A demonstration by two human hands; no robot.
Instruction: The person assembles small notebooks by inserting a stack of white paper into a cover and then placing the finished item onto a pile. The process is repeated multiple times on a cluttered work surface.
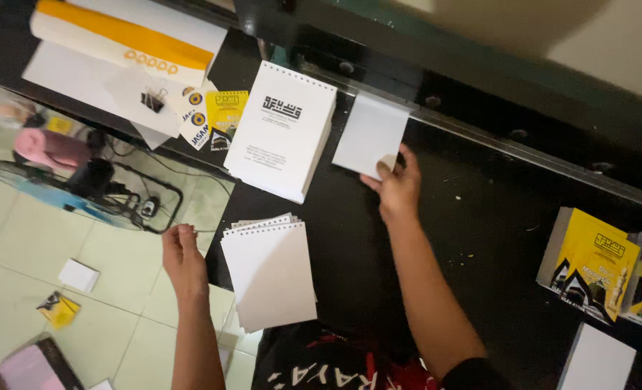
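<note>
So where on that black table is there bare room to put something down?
Bare black table lies between the right hand and the yellow booklets. A narrow strip runs between the spiral pad and that forearm. The upper left, around the printed pad, is crowded.

Look to the upper left of the frame and you find a rolled white sheet with an orange band (111,35), and just below it a black binder clip (153,100) lying on white paper. Right of the clip you see small yellow printed cards (225,115). At the right edge you have a stack of yellow booklets (594,263), with a plain white pad (598,359) below it. Down the left side, beyond the table edge, you see a pink roll (49,146) above tangled black cables (129,198), and a small white paper block (79,275) on the pale tiled floor (18,245).
</note>
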